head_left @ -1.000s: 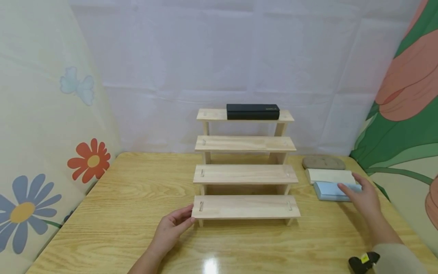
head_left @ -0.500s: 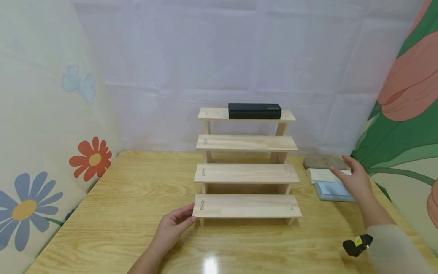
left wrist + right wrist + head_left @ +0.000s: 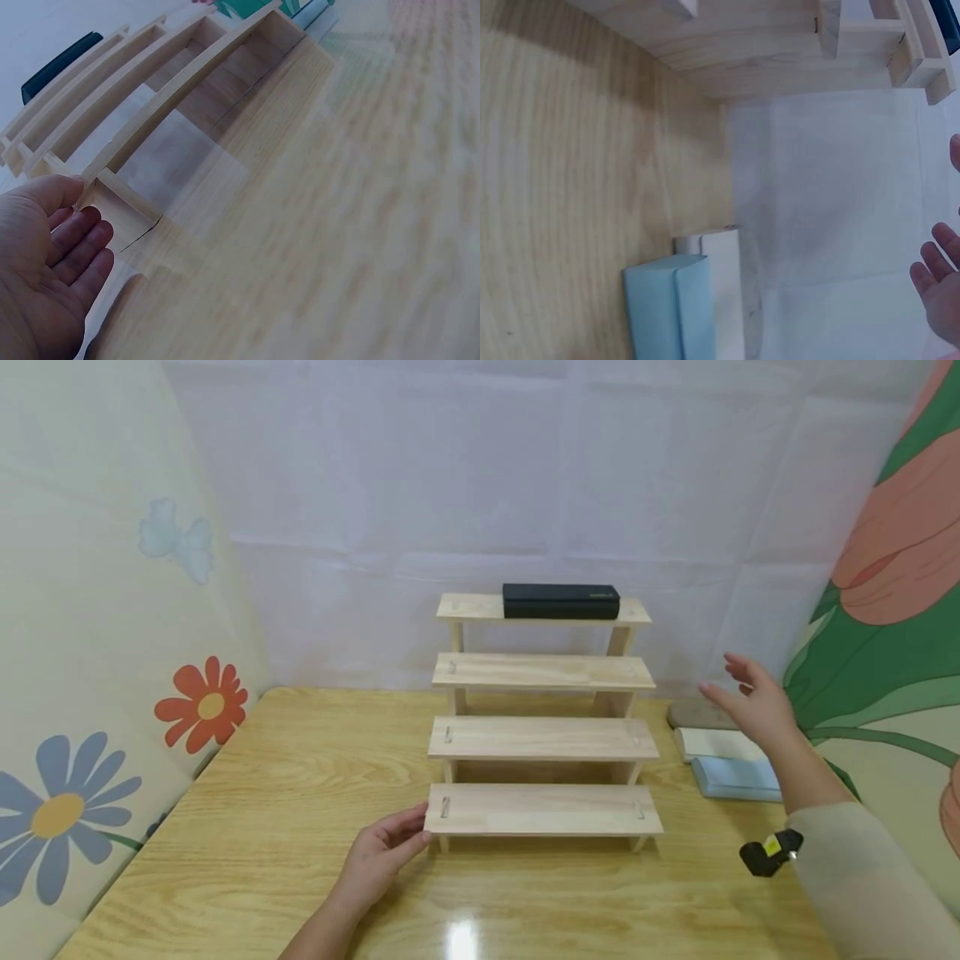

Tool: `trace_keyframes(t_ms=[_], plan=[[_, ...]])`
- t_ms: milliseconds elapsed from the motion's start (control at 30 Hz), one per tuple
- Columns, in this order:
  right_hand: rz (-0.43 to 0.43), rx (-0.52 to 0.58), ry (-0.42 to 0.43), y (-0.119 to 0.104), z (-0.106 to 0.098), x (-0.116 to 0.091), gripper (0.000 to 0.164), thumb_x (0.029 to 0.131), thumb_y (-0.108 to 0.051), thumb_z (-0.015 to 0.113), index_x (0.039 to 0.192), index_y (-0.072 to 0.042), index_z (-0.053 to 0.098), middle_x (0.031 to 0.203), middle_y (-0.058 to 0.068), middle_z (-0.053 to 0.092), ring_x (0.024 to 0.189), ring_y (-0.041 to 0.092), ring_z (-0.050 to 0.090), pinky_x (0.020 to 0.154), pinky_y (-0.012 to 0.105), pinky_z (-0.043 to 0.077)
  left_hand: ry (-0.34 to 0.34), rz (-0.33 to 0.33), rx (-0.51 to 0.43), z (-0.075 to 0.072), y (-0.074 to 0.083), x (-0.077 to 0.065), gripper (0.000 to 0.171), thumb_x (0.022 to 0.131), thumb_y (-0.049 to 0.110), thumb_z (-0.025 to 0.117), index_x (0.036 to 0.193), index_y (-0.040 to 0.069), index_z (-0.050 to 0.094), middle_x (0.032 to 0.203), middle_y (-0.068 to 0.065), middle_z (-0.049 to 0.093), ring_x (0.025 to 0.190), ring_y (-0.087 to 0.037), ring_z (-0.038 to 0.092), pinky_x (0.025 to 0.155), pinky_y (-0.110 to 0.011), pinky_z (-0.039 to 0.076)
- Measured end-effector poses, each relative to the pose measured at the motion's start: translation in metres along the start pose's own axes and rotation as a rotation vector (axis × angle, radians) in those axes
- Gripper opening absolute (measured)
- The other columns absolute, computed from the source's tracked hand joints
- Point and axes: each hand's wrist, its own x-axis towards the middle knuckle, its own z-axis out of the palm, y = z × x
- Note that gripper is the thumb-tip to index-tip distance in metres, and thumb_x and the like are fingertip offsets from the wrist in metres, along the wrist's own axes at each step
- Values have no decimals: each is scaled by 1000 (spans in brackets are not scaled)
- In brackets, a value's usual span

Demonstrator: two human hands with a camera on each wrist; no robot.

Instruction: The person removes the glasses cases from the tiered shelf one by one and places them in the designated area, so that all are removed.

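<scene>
A stepped wooden display stand (image 3: 543, 739) stands on the table. My left hand (image 3: 378, 860) pinches the left front corner of its lowest shelf between thumb and forefinger; in the left wrist view the other fingers of that hand (image 3: 37, 262) curl loosely below. A black glasses case (image 3: 561, 602) lies on the top shelf. At the right, my right hand (image 3: 757, 706) hangs in the air with nothing in it, thumb and fingers apart. Below it lie a light blue glasses case (image 3: 735, 778), a white case (image 3: 716, 744) and a grey-brown case (image 3: 693, 715), partly hidden by the hand.
The wood-grain table (image 3: 300, 777) reaches back to a white cloth backdrop (image 3: 360, 527). Flowered panels close in the left and right sides. A black wrist-worn device (image 3: 771, 852) shows at the right sleeve (image 3: 862, 868).
My right hand has risen from beside the light blue case, moving up and a little left, away from the cases. My left hand stays at the stand's corner. The view has shifted slightly.
</scene>
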Motion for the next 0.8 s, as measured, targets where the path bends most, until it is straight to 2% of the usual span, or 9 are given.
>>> trace_keyframes(t_ms=[300,600,800], plan=[[-68,7,-9,-28,-1,14,81,95,-41,62,155,-6,21,155,29,28,141,50,27,115,62,25,1,0,0,0,-1,0,41,88,3,69,127,-4,61,118,-21,68,94,-4,65,82,-16,55],[-78,-3,-14,-54,-2,26,83,92,-47,63,155,-10,23,156,25,30,141,48,30,116,59,28,8,-11,4,-1,-2,-1,41,88,4,70,127,-4,61,118,-20,68,93,-4,65,82,-16,55],[-101,-6,-9,-69,0,33,81,93,-43,64,155,-10,25,156,23,32,141,44,32,117,56,28,8,-5,4,0,-3,-1,40,88,4,70,127,-4,62,117,-20,69,93,-4,65,81,-16,55]])
